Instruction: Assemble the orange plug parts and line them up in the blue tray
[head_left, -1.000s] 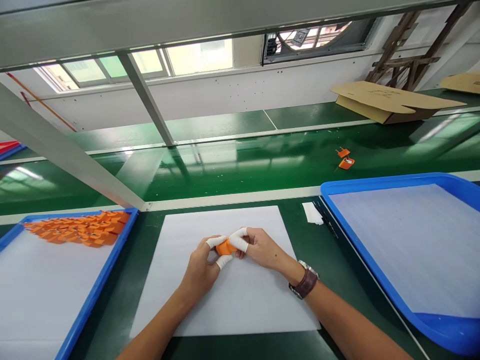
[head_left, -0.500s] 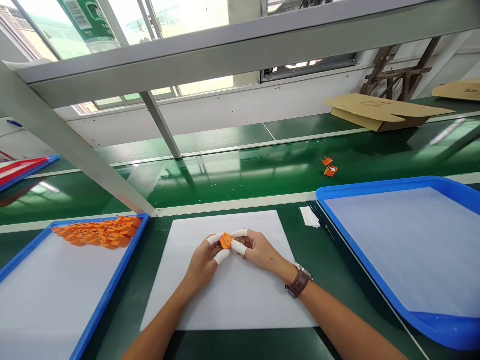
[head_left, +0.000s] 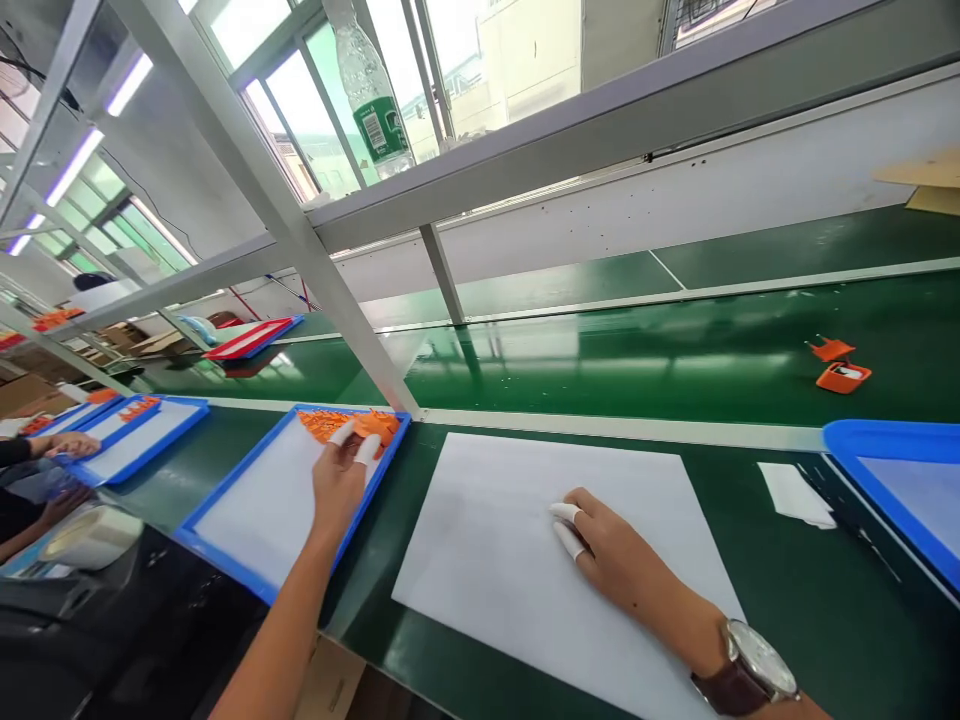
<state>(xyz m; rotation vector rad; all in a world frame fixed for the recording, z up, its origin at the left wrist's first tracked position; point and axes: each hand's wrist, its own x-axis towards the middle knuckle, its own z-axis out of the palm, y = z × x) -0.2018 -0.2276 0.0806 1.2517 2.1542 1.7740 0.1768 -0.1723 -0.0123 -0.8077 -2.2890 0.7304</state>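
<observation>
My left hand [head_left: 341, 475], white covers on its fingertips, reaches to the far right corner of the blue-rimmed tray [head_left: 255, 582]. Thumb and finger are closed about a small orange plastic piece [head_left: 367, 424], right beside a heap of similar orange pieces [head_left: 321, 424]. The fingers partly hide that piece. Resting on the white sheet [head_left: 495, 540], my right hand [head_left: 600, 540] has loosely bent fingers, thumb and finger a little apart, and holds nothing that I can see. A watch is on the right wrist.
Two orange pieces [head_left: 844, 376] lie on the green surface beyond the white ledge. At the right are a white paper scrap [head_left: 795, 495] and another blue tray [head_left: 862, 440]. A metal post [head_left: 352, 320] rises behind the left tray. Another person's hands [head_left: 71, 445] are at the far left.
Both hands were together over the white sheet around an orange piece. My left hand has moved left to the tray's heap; my right hand stays over the sheet. The view has turned left.
</observation>
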